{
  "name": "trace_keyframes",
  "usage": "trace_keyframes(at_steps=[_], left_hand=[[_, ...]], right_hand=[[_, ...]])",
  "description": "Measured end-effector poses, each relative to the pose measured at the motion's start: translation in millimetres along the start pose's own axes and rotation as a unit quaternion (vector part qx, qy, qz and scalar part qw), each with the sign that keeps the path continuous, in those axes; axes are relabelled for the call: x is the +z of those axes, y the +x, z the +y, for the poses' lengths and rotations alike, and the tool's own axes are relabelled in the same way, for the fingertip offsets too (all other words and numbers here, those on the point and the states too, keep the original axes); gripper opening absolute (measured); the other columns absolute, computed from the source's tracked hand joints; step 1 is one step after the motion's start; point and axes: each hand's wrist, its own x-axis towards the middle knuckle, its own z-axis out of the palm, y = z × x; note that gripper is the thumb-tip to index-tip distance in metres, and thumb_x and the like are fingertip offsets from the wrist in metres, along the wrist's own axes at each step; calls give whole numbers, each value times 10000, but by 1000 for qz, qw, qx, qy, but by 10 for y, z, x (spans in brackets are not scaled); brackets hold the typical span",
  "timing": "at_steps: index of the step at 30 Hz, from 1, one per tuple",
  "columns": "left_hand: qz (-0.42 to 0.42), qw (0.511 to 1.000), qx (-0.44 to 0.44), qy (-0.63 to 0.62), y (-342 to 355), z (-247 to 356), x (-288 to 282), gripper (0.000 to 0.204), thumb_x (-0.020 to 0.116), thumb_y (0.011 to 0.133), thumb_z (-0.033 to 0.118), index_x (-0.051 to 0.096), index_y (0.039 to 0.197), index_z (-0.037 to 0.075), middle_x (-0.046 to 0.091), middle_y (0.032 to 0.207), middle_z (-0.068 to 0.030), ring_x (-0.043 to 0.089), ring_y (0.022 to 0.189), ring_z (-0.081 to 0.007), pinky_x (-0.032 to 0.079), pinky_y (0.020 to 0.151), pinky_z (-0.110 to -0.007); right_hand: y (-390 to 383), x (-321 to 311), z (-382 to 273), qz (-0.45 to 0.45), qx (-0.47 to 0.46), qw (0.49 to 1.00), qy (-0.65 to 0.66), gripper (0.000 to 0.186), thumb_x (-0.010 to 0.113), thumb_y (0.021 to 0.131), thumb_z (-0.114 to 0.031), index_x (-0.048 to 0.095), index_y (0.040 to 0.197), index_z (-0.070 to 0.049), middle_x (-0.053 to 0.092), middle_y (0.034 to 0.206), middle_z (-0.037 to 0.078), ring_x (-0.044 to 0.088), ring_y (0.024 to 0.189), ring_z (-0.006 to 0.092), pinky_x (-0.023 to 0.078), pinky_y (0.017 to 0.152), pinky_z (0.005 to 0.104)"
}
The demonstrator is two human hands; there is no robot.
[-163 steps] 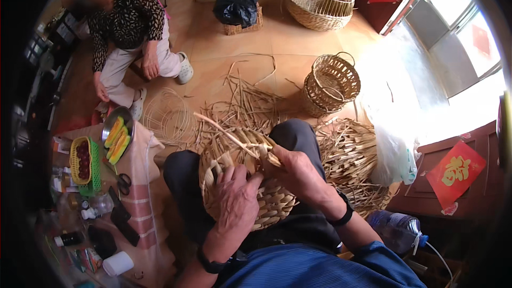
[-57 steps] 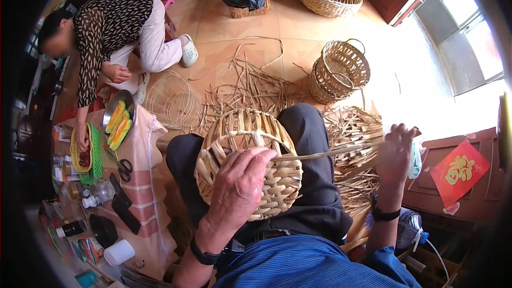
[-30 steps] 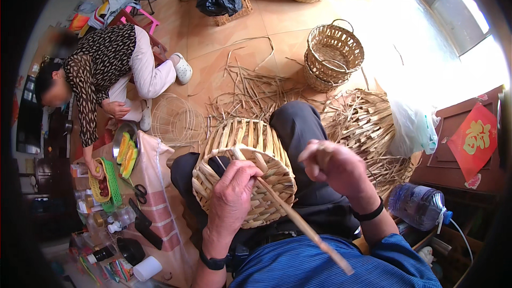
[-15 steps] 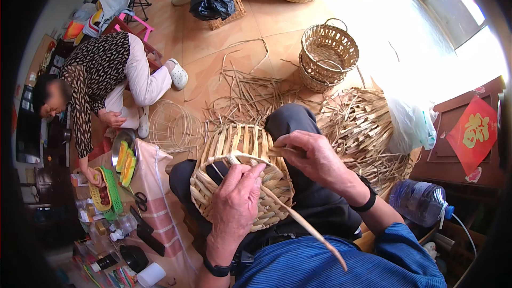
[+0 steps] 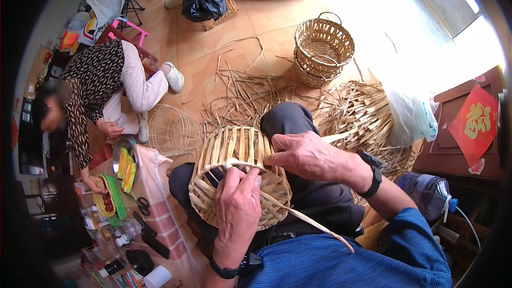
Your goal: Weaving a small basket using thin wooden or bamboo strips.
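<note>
On my lap rests a half-woven basket [image 5: 207, 198] of pale flat plant strips, its open rim facing me. With thumb and fingers closed, my left hand [image 5: 237, 202] grips the near rim. A narrow loose strip [image 5: 314, 224] runs from beside those fingers down to the right, across my blue shirt. My right hand [image 5: 309, 154] is closed at the basket's right side, fingertips against the weave. Another pale strip [image 5: 342, 135] sticks out beyond that hand to the right; the fingers hide where it meets the basket.
Loose strips [image 5: 245, 96] litter the floor ahead, with a big strip bundle [image 5: 362, 112] at right. Two stacked baskets [image 5: 324, 42] and a wire frame [image 5: 173, 128] stand beyond. A seated person [image 5: 101, 85] reaches to a green basket [image 5: 113, 194] on the left table. Scissors [image 5: 142, 205] lie there.
My right hand has turned and drawn closer to the basket's side, and a strip now shows out past it. My left hand stays at the rim. The view has shifted slightly.
</note>
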Motion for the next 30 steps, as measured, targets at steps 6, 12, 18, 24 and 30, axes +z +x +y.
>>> trace_keyframes(at_steps=[6,12,18,24,30], left_hand=[[24,998,-1,55,17,34,52,282,781,939,52,771,1220,26,568,954,-132,652,856,-342,530,772,-473],[23,998,-13,64,8,55,43,262,782,953,80,755,1209,31,580,976,-146,657,884,-369,526,788,-492],[16,996,-47,70,61,157,25,208,749,996,106,740,1184,18,600,1002,-180,659,924,-409,519,802,-508],[48,995,-70,60,44,112,65,182,764,990,94,736,1150,13,620,989,-164,682,876,-364,532,796,-476],[43,990,-127,-44,86,124,34,240,816,955,94,743,1165,6,649,991,-130,718,866,-271,547,801,-442]], right_hand=[[139,180,227,44,-31,983,177,159,799,894,-50,782,1052,-52,726,1008,145,736,888,370,589,768,441],[178,275,213,90,38,960,263,151,825,876,-13,706,968,-1,723,886,141,751,858,311,581,761,405],[137,267,335,50,17,931,361,73,781,972,-7,738,1028,10,735,903,88,726,883,172,588,821,336],[94,437,314,51,88,879,465,94,777,997,-32,739,1065,20,757,946,61,701,928,107,584,862,303],[133,374,290,77,29,950,300,138,801,997,-98,746,1098,-21,789,1072,73,747,969,270,599,909,357]])
